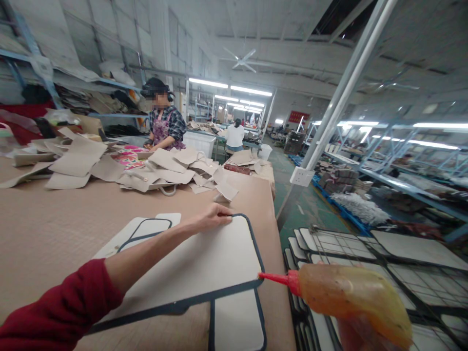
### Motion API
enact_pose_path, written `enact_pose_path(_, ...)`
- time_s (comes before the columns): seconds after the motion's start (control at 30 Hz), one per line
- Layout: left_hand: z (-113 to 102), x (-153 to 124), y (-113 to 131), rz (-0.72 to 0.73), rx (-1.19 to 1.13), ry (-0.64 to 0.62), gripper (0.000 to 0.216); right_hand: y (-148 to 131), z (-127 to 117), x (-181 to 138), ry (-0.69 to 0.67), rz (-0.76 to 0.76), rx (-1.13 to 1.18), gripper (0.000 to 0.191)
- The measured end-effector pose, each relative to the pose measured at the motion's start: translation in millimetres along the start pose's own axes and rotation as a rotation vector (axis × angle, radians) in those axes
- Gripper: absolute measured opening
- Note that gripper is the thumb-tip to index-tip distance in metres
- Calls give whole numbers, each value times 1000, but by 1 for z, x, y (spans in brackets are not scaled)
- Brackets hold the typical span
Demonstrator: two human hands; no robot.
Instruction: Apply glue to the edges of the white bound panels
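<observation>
Workshop table (54,229): left hand (212,218) presses panel (204,263).

Workshop hall: white ceiling with fan (239,60) far; tube lights (230,87) far; green floor (303,207) right; metal shelves (413,187) right; brown surface (54,224) left.

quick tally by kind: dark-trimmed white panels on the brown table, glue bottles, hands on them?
Dark-trimmed white panels: 3 (large panel, far panel, near panel)
Glue bottle: 1
Hands: 2 (left hand pressing the large panel's far edge; right hand holding the bottle, mostly hidden)
Total: 6
</observation>
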State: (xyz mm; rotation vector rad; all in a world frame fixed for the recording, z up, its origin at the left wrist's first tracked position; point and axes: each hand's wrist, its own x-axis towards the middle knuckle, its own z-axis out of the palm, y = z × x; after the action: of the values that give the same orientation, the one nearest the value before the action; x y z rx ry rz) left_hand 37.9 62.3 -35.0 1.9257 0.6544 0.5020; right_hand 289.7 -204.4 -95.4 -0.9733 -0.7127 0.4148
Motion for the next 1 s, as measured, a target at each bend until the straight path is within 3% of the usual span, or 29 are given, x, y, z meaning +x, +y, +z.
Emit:
enact_pose_path(0.47, 12, -2, -3, -210, -135, 246, 46, 11, 18, 12, 93, -84, 97, 45)
enact_pose_path(0.8, 9, -5, -11, -287, -243, 171, 56, 23, 17, 23, -3, -103, -1, 48)
enact_pose_path(1.0, 6, -3, -21, -332, -284, 178, 55, 29, 18, 23, -44, -48, 56, 50)
